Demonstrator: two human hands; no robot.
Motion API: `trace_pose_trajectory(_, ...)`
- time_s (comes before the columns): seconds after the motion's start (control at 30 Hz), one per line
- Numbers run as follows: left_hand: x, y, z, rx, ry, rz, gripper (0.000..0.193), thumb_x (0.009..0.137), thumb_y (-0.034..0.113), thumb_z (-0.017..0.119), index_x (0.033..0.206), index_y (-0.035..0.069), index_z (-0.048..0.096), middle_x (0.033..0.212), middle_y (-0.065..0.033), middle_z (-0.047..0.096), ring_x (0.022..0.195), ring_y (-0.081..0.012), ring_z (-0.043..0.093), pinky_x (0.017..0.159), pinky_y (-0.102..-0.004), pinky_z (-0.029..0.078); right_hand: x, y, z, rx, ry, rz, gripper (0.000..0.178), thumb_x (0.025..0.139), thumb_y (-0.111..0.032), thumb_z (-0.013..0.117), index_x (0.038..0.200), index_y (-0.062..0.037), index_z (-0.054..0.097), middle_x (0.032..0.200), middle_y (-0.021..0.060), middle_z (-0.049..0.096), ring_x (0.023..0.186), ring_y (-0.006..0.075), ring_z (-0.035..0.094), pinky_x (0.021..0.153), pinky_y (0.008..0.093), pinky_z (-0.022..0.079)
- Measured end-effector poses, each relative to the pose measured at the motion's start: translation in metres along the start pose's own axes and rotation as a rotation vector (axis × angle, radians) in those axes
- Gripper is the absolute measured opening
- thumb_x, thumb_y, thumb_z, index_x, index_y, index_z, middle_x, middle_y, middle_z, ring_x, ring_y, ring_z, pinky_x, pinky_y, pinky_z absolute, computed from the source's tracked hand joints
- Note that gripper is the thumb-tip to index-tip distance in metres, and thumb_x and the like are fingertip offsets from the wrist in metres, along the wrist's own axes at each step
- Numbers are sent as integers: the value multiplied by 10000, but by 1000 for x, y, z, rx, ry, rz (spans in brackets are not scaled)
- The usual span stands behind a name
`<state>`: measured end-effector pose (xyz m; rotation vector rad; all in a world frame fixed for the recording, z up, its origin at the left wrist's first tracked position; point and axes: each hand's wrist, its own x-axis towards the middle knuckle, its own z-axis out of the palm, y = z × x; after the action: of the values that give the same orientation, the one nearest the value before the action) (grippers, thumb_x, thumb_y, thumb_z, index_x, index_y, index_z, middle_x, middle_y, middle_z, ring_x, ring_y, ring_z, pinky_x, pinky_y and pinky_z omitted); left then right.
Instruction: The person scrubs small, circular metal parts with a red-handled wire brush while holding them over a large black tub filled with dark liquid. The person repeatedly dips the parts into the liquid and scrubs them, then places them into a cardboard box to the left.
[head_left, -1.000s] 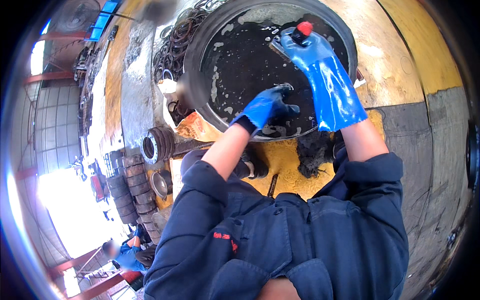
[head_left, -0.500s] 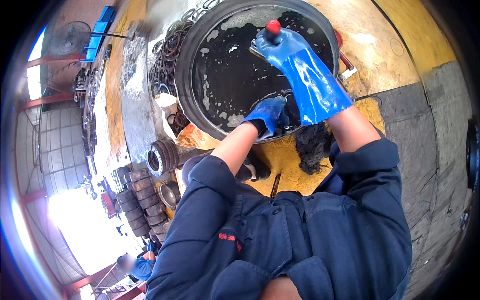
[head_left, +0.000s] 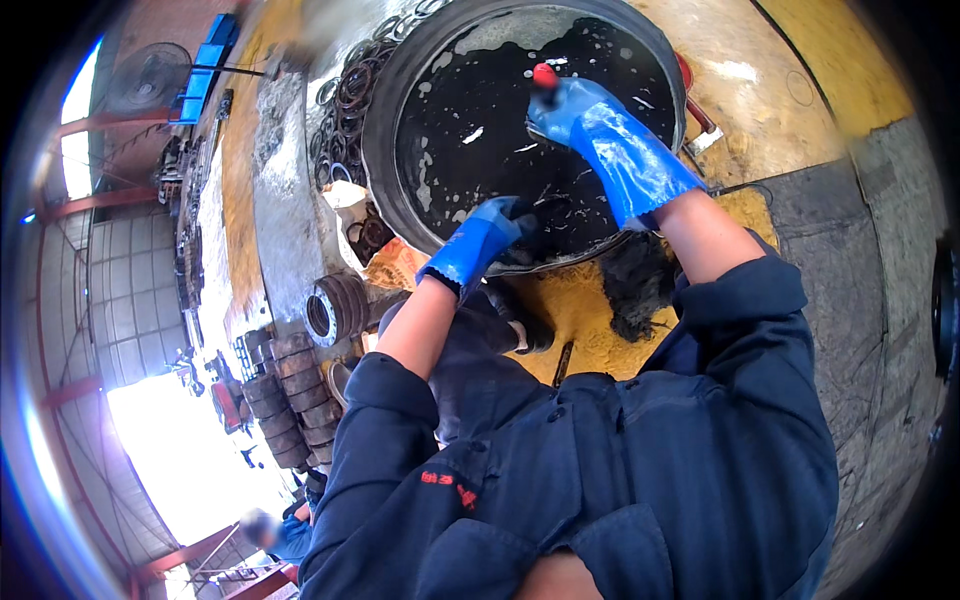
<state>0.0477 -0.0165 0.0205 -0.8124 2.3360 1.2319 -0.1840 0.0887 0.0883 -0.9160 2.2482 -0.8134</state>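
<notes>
A wide round dark tub (head_left: 378,150) holds black liquid (head_left: 470,165) with patches of pale foam. Both my hands wear long blue rubber gloves. Over the middle of the tub, my right hand (head_left: 565,108) is closed around a tool's handle (head_left: 545,76), red at its end and black below. The working end of that tool is hidden by the glove. My left hand (head_left: 497,225) is low at the tub's near side, its fingers curled at the liquid against something dark. What they hold, if anything, blends into the black liquid.
Many dark rings (head_left: 352,90) lie heaped left of the tub, beside an open sack (head_left: 395,265) with rings inside. A red-handled tool (head_left: 700,118) lies on the right. Black rags (head_left: 637,285) hang near the tub's front. Stacked cylindrical parts (head_left: 285,395) and another person (head_left: 285,535) are far left.
My left hand has moved left, away from the near rim area. My right hand has shifted slightly down and right, still gripping the red-ended handle. The view has shifted slightly.
</notes>
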Motion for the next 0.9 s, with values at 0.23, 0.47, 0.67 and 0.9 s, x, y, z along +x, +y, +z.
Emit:
trace_pose_trajectory(0.23,-25,2,-36,-742,201,-51,361,1019,237,681,1290,-2,685,1086,-74,759,903,-159,702,805,-286,560,1,0,0,294,-69,-34,416,936,-445,682,1124,-81,752,1036,140,767,966,257,732,912,383,564)
trace_pose_trajectory(0.47,-34,-19,-52,-858,188,115,299,1019,92,605,1296,-8,661,1209,-168,740,1111,-321,729,994,-412,595,-33,-37,51,521,-214,-315,334,946,-395,739,1090,-96,775,960,113,780,879,212,743,833,357,569)
trace_pose_trajectory(0.67,-19,-8,-45,-766,306,-63,241,1023,181,664,1208,34,710,1024,-44,769,867,-110,674,753,-252,518,23,20,88,548,-129,-10,393,936,-449,729,1057,-80,787,972,159,781,909,256,760,838,383,575)
trace_pose_trajectory(0.9,-8,-20,-44,-973,297,-125,205,1020,252,663,1146,97,708,1049,-37,763,934,-122,690,775,-268,520,22,27,85,42,-52,271,480,926,-504,683,1130,-79,775,1073,140,782,1001,291,741,913,411,558)
